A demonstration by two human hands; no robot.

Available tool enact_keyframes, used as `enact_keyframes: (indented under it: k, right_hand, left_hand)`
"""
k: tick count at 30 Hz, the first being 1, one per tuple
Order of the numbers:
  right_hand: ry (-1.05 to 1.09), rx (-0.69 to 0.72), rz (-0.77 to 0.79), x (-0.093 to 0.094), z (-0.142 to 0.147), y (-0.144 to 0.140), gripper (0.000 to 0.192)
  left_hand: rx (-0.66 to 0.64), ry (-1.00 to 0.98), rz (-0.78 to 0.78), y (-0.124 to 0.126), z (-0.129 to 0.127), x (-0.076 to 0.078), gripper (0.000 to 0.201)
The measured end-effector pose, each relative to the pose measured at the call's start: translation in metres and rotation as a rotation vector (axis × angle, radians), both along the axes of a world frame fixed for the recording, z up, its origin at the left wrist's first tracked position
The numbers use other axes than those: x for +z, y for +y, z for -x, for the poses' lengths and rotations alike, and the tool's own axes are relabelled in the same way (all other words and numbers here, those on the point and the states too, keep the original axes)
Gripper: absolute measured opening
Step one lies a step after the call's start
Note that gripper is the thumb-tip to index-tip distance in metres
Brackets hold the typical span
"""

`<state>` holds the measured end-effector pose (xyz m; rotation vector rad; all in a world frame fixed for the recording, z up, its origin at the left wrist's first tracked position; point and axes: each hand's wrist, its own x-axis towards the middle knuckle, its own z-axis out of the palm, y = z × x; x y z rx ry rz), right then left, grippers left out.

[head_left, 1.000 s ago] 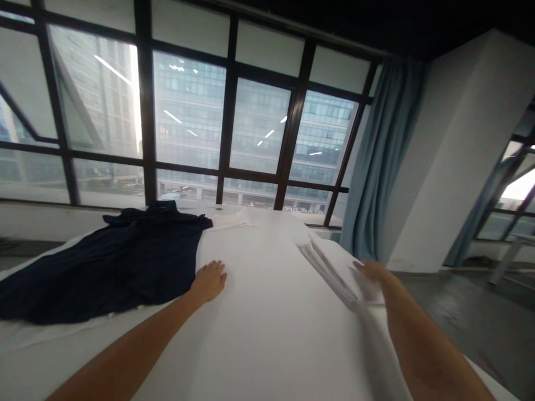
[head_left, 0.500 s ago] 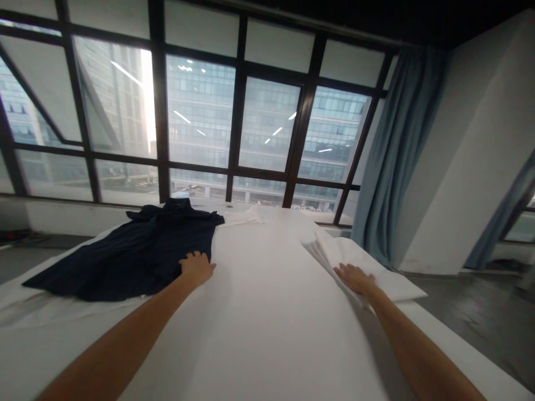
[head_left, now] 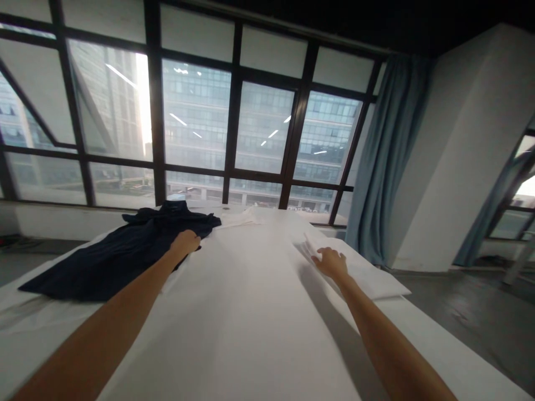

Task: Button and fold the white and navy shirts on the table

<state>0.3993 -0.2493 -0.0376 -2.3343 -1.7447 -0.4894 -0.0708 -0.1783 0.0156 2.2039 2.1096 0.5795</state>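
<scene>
A navy short-sleeved shirt lies spread on the left of the white table, over some white cloth. At the shirt's right edge is my left hand, its fingers curled closed on the navy fabric. My right hand hovers at or just over the left edge of a folded white stack, fingers apart. Whether its fingertips touch the stack is hard to tell. The stack looks like layered cloth or paper.
The white table stretches away toward large dark-framed windows. A piece of white fabric lies near its far end. Beyond the right side hang a blue curtain and a pale pillar, above grey floor.
My left hand has moved forward and its spread fingers have curled onto the shirt's edge. My right hand has shifted left and forward, lifting from flat on the white stack. The view has turned slightly.
</scene>
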Motion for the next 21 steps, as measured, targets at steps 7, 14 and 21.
enact_keyframes:
  k: [7,14,21]
  right_hand:
    - [0.064,0.14,-0.086,0.0,0.041,0.006,0.037]
    - [0.167,0.469,-0.01,-0.025,0.072,0.005,0.039]
    - [0.263,0.864,0.079,-0.048,0.111,0.007,0.049]
  left_hand:
    - [-0.43,-0.098,-0.038,-0.06,-0.105,0.02,0.041]
    - [-1.093,-0.215,0.682,-0.108,-0.15,-0.028,0.046]
    - [-0.458,0.221,0.123,-0.061,-0.073,-0.024,0.037]
